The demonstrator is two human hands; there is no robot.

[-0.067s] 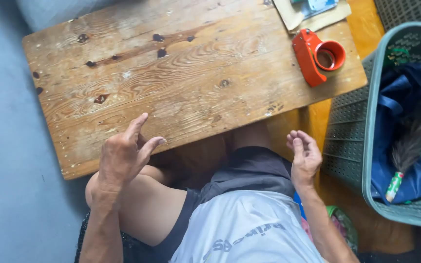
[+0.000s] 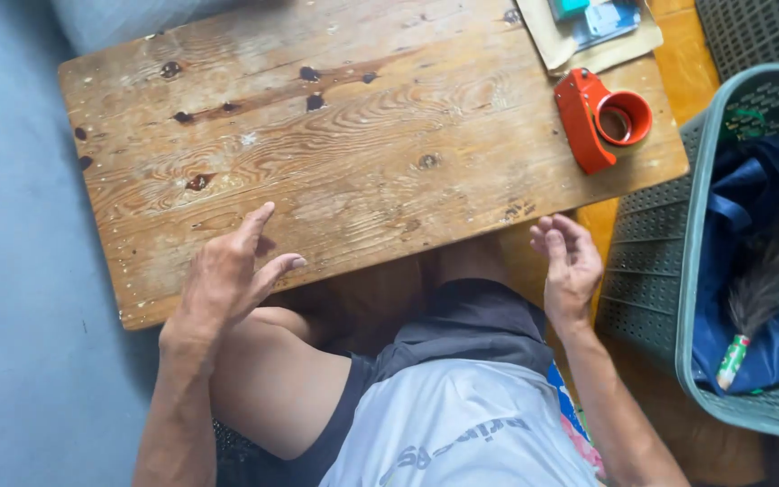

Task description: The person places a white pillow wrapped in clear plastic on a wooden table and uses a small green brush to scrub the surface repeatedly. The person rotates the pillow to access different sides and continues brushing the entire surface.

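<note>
A low wooden table (image 2: 344, 135) with dark knots lies in front of me. My left hand (image 2: 227, 275) hovers at its near edge, fingers spread, holding nothing. My right hand (image 2: 570, 261) is just below the table's near right edge, palm up, fingers loosely curled and empty. A red tape dispenser (image 2: 599, 117) sits on the table's right end, well above my right hand. My knees are tucked under the table.
A grey-green plastic basket (image 2: 705, 271) stands at the right, holding dark blue cloth (image 2: 768, 207) and a feather duster (image 2: 750, 307). A brown envelope with small packets (image 2: 588, 27) lies at the table's far right corner. Grey floor runs along the left.
Nothing has visibly changed; both hands stay where they were.
</note>
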